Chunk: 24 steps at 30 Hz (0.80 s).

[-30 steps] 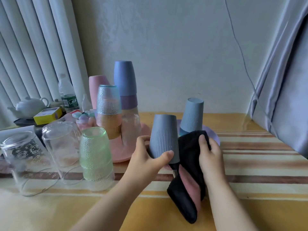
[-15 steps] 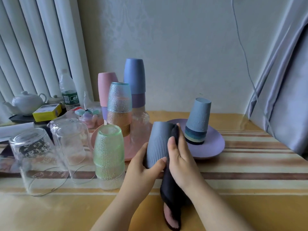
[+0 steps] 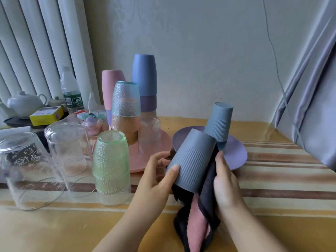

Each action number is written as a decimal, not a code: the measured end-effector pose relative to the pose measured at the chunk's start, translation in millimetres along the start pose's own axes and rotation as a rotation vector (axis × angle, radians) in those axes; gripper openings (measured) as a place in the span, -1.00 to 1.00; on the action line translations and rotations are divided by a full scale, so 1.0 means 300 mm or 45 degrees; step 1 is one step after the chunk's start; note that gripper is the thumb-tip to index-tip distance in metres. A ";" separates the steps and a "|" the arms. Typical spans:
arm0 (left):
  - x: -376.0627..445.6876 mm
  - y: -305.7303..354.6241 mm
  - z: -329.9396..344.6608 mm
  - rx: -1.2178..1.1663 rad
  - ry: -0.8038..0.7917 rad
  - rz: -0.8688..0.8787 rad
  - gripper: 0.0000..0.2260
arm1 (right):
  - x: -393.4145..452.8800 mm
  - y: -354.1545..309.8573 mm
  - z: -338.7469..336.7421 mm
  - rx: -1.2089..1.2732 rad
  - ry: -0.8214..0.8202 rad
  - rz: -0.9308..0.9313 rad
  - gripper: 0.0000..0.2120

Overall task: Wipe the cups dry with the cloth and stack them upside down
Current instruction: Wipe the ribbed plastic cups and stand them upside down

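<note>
While held tilted above the table: grey ribbed cup point(image 3: 190, 160), mouth down and toward the person, closed base up and leaning away to the right.
Left hand point(image 3: 156, 177): curled round the cup's left wall, thumb across the ribbed front near the rim, fingers behind.
Right hand point(image 3: 224, 182): pressing the dark cloth point(image 3: 198, 220) against the cup's right side, fingers lying along it; pink inner face of the cloth hanging below the rim.
Cup's long axis: slanted from lower left near the hands to upper right, base pointing toward the stack on the purple plate point(image 3: 238, 155).
Target stack: ribbed grey-blue cup point(image 3: 219, 122) upside down on the plate, darker rims nested under it, just behind and to the right of the held cup.
Nearer hand: right, on the plate side; left carrying the weight.
Likely step: outer wall wiped, placing to come.
Coming move, as a judgement: swing the base upright, lift above the stack's top, lower the mouth straight over it; cloth to be kept out of the rim.
Risk: a tilted approach nudging the leaning stack.
Nearby: green pebbled glass point(image 3: 111, 166), clear tumblers at left, pink plate point(image 3: 145, 159) with taller stacks.
</note>
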<state>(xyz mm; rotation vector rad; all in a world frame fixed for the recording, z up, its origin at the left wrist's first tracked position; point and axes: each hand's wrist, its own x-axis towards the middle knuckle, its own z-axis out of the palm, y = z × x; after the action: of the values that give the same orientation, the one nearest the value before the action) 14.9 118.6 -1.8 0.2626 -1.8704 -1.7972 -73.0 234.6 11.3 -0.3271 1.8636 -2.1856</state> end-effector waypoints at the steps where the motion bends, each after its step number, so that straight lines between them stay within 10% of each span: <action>1: -0.001 -0.008 0.003 0.032 0.024 0.034 -0.73 | -0.002 0.008 -0.004 -0.001 0.008 -0.028 -0.25; 6: -0.020 -0.003 0.009 0.356 -0.053 0.126 -0.41 | -0.025 0.010 0.014 0.134 -0.168 -0.126 -0.33; 15: -0.016 0.051 -0.021 -0.007 0.079 0.019 -0.70 | -0.079 0.043 0.061 -0.172 -0.457 -0.318 -0.62; 24: -0.018 -0.002 0.003 0.664 0.168 0.132 -0.23 | -0.045 0.041 0.055 0.120 -0.340 -0.291 -0.50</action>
<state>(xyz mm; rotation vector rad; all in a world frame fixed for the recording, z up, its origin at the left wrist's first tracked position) 18.8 122.1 -3.7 0.4479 -2.1812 -1.1685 -54.2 221.9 1.7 -0.8052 1.6421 -2.2315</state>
